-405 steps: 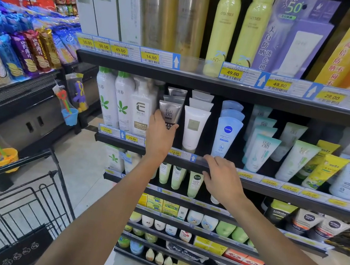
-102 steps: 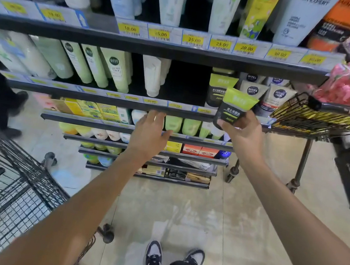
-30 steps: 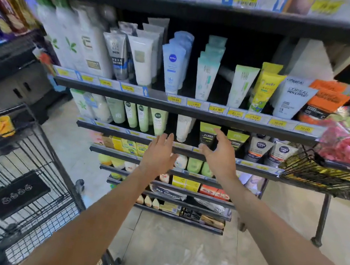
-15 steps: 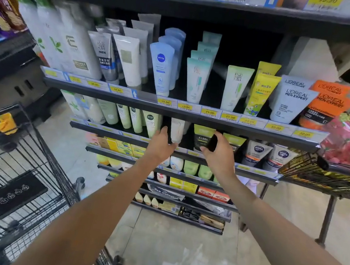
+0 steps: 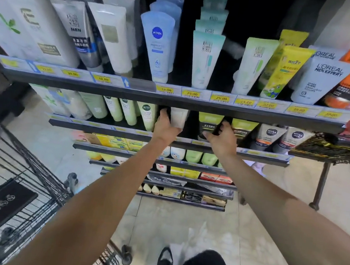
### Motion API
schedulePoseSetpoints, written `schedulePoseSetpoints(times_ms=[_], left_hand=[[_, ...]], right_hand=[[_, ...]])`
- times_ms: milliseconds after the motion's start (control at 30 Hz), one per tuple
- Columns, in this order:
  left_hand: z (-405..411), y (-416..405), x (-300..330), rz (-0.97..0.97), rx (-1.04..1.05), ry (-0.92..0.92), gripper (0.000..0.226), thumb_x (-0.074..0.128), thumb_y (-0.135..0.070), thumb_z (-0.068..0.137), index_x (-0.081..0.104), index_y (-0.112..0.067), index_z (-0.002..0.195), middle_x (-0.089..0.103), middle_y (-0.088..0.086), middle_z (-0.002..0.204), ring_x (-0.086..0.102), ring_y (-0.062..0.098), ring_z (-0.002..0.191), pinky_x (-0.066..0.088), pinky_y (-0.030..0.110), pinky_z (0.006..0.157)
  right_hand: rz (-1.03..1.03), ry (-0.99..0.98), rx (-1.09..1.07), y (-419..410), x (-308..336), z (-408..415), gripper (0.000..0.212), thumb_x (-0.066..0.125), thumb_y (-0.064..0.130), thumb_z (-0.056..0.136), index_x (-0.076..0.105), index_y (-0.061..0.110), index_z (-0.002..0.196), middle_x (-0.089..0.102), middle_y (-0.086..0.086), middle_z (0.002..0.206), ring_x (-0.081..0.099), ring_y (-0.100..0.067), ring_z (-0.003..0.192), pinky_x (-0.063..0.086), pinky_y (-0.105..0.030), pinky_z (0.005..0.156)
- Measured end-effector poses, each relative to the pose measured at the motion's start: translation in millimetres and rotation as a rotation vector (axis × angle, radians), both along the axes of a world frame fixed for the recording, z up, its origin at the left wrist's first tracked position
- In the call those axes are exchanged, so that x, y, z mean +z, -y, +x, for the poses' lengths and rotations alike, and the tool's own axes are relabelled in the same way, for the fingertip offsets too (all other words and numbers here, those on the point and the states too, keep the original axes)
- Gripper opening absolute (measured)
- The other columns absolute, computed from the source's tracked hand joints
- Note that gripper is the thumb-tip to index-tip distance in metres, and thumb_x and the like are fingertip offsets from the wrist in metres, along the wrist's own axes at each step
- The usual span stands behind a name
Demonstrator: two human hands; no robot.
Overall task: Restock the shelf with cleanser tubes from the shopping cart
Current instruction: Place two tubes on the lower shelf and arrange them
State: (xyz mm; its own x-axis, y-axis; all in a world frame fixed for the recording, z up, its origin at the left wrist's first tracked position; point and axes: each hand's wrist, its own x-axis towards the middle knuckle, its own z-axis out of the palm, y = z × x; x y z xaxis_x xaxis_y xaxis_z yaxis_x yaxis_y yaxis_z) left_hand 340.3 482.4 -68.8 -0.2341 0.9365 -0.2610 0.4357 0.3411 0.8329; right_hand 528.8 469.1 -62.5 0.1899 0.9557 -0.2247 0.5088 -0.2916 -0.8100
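Note:
On the second shelf (image 5: 105, 131) stand rows of cleanser tubes. My left hand (image 5: 166, 127) reaches under the upper shelf (image 5: 85, 87) and closes around the lower end of a white tube (image 5: 179, 117). Just to its right, my right hand (image 5: 222, 138) has thumb and fingers around the dark body of a green-and-black tube (image 5: 208, 122); a second such tube (image 5: 244, 126) stands beside it. The black wire shopping cart (image 5: 24, 179) is at the lower left, and its contents are not visible.
The upper shelf carries tall tubes, among them a blue Nivea tube (image 5: 158, 45) and L'Oreal tubes (image 5: 323, 80). A wire basket stand (image 5: 336, 147) juts out at the right. Lower shelves hold small boxes and tubes. My legs and the tiled floor (image 5: 178, 222) are below.
Both hands have gone forward and up into the second shelf, onto the white tube and the green-and-black tube. The view has moved closer to the shelf.

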Motion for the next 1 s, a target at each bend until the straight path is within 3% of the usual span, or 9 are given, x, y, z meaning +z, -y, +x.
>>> schedulePoseSetpoints(times_ms=[100, 267, 367, 500, 633, 800, 900, 1000], left_hand=[[-7, -10, -3, 0.022, 0.001, 0.028, 0.083, 0.081, -0.003, 0.083, 0.032, -0.005, 0.150, 0.054, 0.012, 0.147, 0.052, 0.029, 0.135, 0.042, 0.029, 0.101], [-17, -17, -13, 0.032, -0.040, 0.010, 0.069, 0.086, -0.008, 0.080, 0.048, -0.004, 0.137, 0.066, 0.015, 0.130, 0.063, 0.032, 0.121, 0.052, 0.043, 0.103], [-19, -18, -18, 0.068, -0.092, -0.114, 0.059, 0.089, -0.022, 0.077, 0.059, -0.005, 0.126, 0.070, 0.014, 0.122, 0.066, 0.032, 0.113, 0.055, 0.046, 0.097], [-20, -16, -14, 0.091, -0.137, -0.197, 0.060, 0.089, -0.031, 0.077, 0.062, -0.006, 0.124, 0.069, 0.012, 0.124, 0.063, 0.028, 0.114, 0.054, 0.044, 0.098], [-22, -14, -16, 0.111, -0.189, -0.284, 0.063, 0.087, -0.041, 0.078, 0.063, -0.008, 0.125, 0.067, 0.011, 0.123, 0.061, 0.029, 0.114, 0.052, 0.045, 0.098], [-21, -7, -15, 0.121, -0.184, -0.297, 0.061, 0.085, -0.039, 0.080, 0.059, -0.008, 0.125, 0.063, 0.011, 0.123, 0.058, 0.029, 0.115, 0.051, 0.045, 0.099], [-24, 1, -13, 0.140, -0.166, -0.253, 0.060, 0.086, -0.035, 0.080, 0.055, -0.007, 0.123, 0.060, 0.012, 0.122, 0.058, 0.030, 0.113, 0.052, 0.046, 0.097], [-31, 20, -9, 0.169, -0.154, -0.194, 0.059, 0.082, -0.028, 0.087, 0.053, -0.007, 0.134, 0.055, 0.010, 0.130, 0.057, 0.024, 0.116, 0.048, 0.032, 0.098]], right_hand=[[-0.011, 0.011, -0.021, -10, -2, -7, 0.071, 0.081, 0.030, 0.088, 0.044, 0.006, 0.143, 0.062, -0.012, 0.136, 0.057, -0.030, 0.128, 0.046, -0.032, 0.097], [-0.023, 0.012, -0.032, -17, -10, -10, 0.075, 0.083, 0.035, 0.086, 0.045, 0.006, 0.144, 0.061, -0.012, 0.140, 0.055, -0.031, 0.132, 0.049, -0.040, 0.106], [0.007, 0.028, -0.021, -18, -10, -4, 0.059, 0.084, 0.033, 0.085, 0.055, 0.007, 0.130, 0.066, -0.010, 0.128, 0.060, -0.029, 0.122, 0.050, -0.039, 0.100], [0.025, -0.021, -0.002, -20, -13, 1, 0.044, 0.085, 0.026, 0.083, 0.061, 0.012, 0.117, 0.071, -0.003, 0.114, 0.066, -0.026, 0.111, 0.053, -0.044, 0.099], [0.048, -0.037, 0.002, -16, -12, 0, 0.042, 0.084, 0.022, 0.084, 0.063, 0.013, 0.118, 0.072, -0.002, 0.115, 0.066, -0.025, 0.110, 0.053, -0.045, 0.101], [0.053, -0.047, 0.009, -14, -11, -2, 0.043, 0.084, 0.022, 0.085, 0.061, 0.014, 0.120, 0.070, 0.000, 0.118, 0.065, -0.022, 0.113, 0.052, -0.042, 0.103], [0.030, -0.024, -0.006, -10, -5, -3, 0.056, 0.082, 0.025, 0.087, 0.056, 0.007, 0.132, 0.066, -0.003, 0.123, 0.061, -0.020, 0.115, 0.050, -0.036, 0.101], [0.042, -0.048, -0.062, 3, -3, -5, 0.073, 0.082, 0.028, 0.087, 0.047, 0.006, 0.148, 0.062, -0.008, 0.138, 0.058, -0.023, 0.128, 0.047, -0.036, 0.110]])
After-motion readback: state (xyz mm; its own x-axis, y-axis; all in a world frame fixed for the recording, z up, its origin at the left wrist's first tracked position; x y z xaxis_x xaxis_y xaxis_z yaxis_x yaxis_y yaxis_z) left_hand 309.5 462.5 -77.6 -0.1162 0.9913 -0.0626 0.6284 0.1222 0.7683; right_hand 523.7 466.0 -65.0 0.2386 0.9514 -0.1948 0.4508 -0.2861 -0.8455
